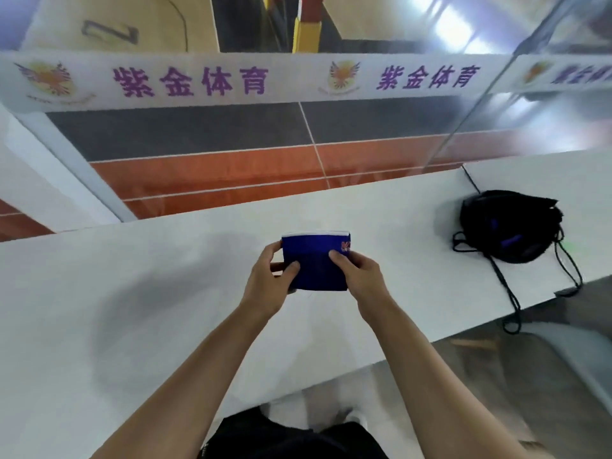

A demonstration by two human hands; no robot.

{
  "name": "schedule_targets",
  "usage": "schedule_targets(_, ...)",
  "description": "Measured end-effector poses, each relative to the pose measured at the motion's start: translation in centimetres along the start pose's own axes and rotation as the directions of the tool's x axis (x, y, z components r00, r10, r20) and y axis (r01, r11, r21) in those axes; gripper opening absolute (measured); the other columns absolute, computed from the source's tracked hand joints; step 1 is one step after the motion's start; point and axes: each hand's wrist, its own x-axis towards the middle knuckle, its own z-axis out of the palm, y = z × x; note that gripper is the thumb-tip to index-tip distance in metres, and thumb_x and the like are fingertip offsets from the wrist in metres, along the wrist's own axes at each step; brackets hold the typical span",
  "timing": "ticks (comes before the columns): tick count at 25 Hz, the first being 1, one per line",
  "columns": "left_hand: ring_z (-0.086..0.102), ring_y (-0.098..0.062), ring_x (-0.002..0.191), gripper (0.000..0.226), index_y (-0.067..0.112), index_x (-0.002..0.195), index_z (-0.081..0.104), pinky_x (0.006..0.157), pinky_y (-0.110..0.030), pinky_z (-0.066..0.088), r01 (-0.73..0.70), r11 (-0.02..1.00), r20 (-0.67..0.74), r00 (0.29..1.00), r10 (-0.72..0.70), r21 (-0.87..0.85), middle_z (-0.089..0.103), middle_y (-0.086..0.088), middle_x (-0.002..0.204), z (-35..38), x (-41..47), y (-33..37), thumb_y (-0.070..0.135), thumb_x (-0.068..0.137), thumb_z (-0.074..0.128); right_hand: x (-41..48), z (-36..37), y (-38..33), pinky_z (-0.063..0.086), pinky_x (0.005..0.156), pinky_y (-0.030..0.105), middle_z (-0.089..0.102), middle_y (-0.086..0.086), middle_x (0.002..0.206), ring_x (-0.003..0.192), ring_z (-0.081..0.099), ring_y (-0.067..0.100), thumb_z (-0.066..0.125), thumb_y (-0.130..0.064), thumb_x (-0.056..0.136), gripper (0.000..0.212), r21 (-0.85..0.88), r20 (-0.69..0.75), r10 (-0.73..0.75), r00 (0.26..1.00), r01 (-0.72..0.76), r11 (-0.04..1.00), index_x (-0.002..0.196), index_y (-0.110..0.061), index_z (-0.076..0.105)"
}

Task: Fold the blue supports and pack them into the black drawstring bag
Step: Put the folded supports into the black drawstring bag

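On the white counter (165, 293), both hands, left hand (270, 279) and right hand (359, 276), pinch a folded support (314, 260) mid-counter, while the bag (510, 226) lies toward the right end, nearer the right hand.

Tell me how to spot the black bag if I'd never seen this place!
Find the long white counter and follow it rightward. There lies a slumped black fabric drawstring bag, its thin black cords trailing over the near edge. It is dark and lumpy, unlike the flat folded blue fabric support gripped by the left hand and right hand mid-counter.
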Motion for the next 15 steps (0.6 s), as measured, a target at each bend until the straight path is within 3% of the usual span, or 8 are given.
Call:
schedule_targets(5,0.065,-0.012,0.104,0.047,0.027,0.141,0.046,0.076,-0.032,0.063,-0.067,0.996,0.06,0.996,0.063,0.06,0.064,-0.002,0.119,10.9,-2.9,1.0,0.017,0.099,0.062,-2.1,-11.5,1.5,0.059,0.087,0.034,0.077,0.002,0.108,0.101,0.072,0.02,0.068,-0.034,0.095,0.027,0.043,-0.055,0.024,0.998,-0.022,0.999,0.114,-0.017,0.071)
schedule_targets(11,0.064,-0.007,0.101,0.04,0.029,0.133,0.048,0.074,-0.029,0.062,-0.075,0.996,0.036,0.997,0.074,0.042,0.063,0.004,0.114,26.4,-7.1,1.8,0.019,0.097,0.064,-3.1,-26.9,3.1,0.056,0.09,0.037,0.078,0.001,0.101,0.1,0.071,0.022,0.062,-0.028,0.094,0.017,0.031,-0.108,0.023,0.994,-0.02,0.999,0.103,-0.02,0.073)
schedule_targets(15,0.064,-0.013,0.107,0.041,0.027,0.135,0.047,0.075,-0.033,0.063,-0.022,0.999,0.077,0.997,0.019,0.034,0.063,-0.003,0.12,33.8,-8.1,2.1,0.018,0.097,0.061,-3.3,-34.3,4.0,0.055,0.078,0.029,0.077,0.004,0.097,0.096,0.071,0.022,0.061,-0.02,0.095,0.013,0.091,-0.133,0.053,0.99,-0.042,0.995,0.1,-0.019,0.073)
